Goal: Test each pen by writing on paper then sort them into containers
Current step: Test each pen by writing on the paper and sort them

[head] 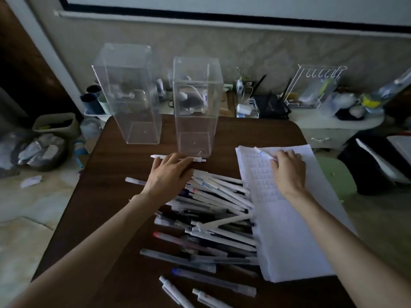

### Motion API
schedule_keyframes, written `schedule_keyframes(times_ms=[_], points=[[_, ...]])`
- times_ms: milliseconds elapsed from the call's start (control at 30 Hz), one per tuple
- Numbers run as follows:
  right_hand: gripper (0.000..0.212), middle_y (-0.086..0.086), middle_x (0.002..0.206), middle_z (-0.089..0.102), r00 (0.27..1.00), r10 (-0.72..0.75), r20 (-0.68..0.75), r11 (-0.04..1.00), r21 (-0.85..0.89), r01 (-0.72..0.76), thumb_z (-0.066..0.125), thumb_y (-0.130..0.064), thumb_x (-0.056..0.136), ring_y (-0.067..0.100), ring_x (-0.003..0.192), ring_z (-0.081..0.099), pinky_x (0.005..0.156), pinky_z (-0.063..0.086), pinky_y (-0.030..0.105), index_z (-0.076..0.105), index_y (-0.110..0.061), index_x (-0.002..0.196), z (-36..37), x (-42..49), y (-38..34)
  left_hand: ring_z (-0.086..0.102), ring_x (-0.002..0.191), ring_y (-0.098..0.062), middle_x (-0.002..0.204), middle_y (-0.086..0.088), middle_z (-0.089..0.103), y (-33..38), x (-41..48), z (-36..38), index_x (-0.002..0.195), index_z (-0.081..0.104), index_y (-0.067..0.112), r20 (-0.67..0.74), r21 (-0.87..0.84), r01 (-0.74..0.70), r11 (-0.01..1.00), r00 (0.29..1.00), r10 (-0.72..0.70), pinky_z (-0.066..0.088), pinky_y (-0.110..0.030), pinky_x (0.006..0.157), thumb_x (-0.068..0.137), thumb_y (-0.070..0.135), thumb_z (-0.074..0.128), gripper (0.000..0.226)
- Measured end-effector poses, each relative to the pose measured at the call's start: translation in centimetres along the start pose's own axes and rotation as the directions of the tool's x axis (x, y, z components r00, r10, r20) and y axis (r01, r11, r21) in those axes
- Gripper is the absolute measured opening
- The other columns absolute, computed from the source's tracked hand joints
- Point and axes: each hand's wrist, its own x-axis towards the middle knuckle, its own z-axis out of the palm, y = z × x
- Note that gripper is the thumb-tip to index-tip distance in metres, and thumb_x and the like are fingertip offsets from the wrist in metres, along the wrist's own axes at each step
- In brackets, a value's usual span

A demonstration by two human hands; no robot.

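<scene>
Heaped white and grey plastic pens (211, 218) are lying nearest me on the dark brown wooden table (106, 218). My right hand (287, 167) is pinching a white blue-marked pen (264, 153) over the white paper stack (289, 230) — testing it, I judge. My left hand (171, 172), fingers flat, is touching a long white pen (155, 156) before the nearer tall clear plastic box (195, 107) — next I'm needing a verdict, then a drop inside.

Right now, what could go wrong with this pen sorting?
1. The left hand rests on a white pen at the base of the right container; tall and empty, it might tip if bumped.
2. The pile overlaps the paper where the right hand holds a pen; pens could get shoved off the table.
3. The left container looks identical, unlabelled: mix-ups seem possible.
</scene>
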Motion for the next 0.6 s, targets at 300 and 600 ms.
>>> schedule_keyframes(times_ms=[300, 600], points=[[0.02, 0.01, 0.101, 0.054, 0.929, -0.368, -0.034, 0.895, 0.259, 0.364, 0.054, -0.017, 0.094, 0.027, 0.103, 0.047, 0.084, 0.041, 0.038, 0.067, -0.01, 0.107, -3.1, -6.2, -4.7, 0.042, 0.125, -0.022, 0.138, 0.0, 0.047, -0.4, -6.0, -2.2, 0.13, 0.054, 0.023, -0.122, -0.078, 0.056, 0.995, 0.99, -0.065, 0.024, -0.038, 0.104, 0.097, 0.035, 0.042, 0.036], [0.035, 0.012, 0.13, 0.049, 0.912, -0.407, 0.052, 0.826, 0.447, 0.343, 0.047, -0.014, 0.097, 0.026, 0.126, 0.04, 0.1, 0.032, 0.031, 0.05, -0.011, 0.133, -4.3, -7.1, -9.6, 0.017, 0.134, -0.004, 0.149, 0.007, 0.026, 4.9, -15.2, -3.8, 0.14, 0.035, 0.034, 0.048, -0.102, -0.203, 0.974, 0.977, 0.209, 0.019, -0.041, 0.115, 0.083, 0.071, 0.03, 0.069]])
